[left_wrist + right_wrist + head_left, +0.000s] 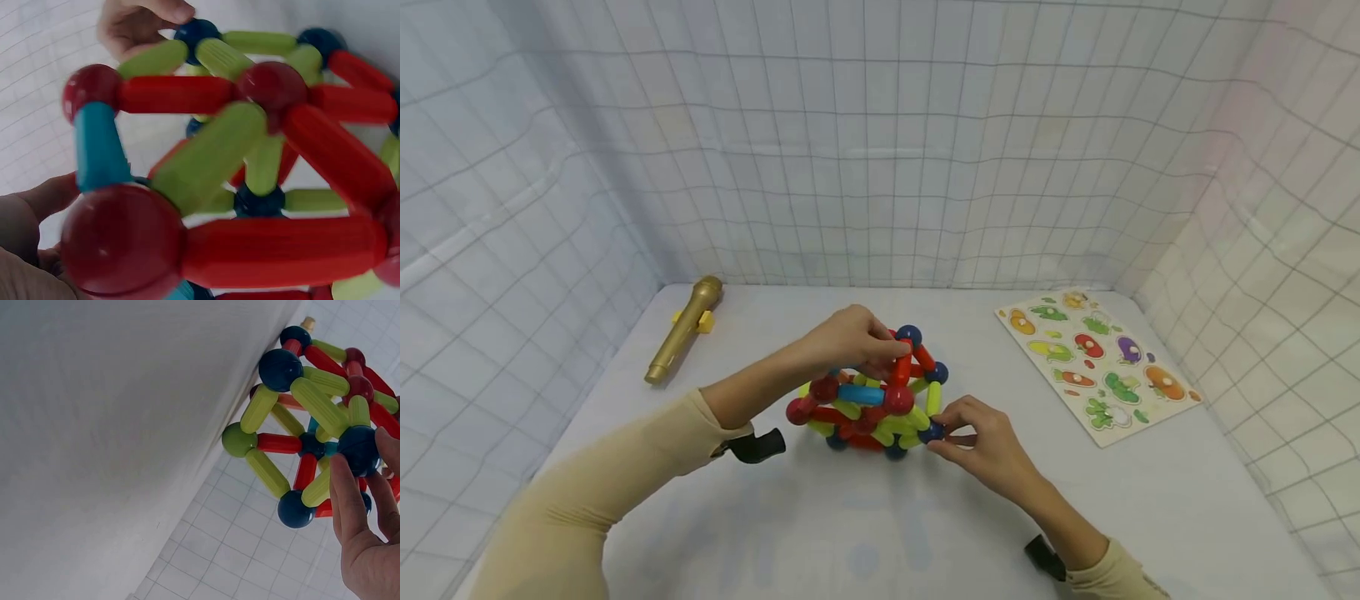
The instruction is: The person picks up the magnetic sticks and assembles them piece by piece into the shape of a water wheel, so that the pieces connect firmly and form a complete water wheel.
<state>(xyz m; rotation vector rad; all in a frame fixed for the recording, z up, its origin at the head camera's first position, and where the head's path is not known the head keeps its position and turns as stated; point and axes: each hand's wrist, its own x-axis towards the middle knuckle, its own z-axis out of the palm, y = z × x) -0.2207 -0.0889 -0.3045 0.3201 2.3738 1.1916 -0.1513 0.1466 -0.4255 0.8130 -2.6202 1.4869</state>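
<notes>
Here rod-and-ball structure [872, 400] gripped between both hands.

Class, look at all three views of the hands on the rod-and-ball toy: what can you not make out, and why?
- Head view: the left hand covers the top of the toy, so its grip there is hidden.
- Left wrist view: the toy is blurred and cut off by the edges.
- Head view: the puzzle board pieces are too small to identify.
- Right wrist view: the right hand is cut off by the edge.
</notes>
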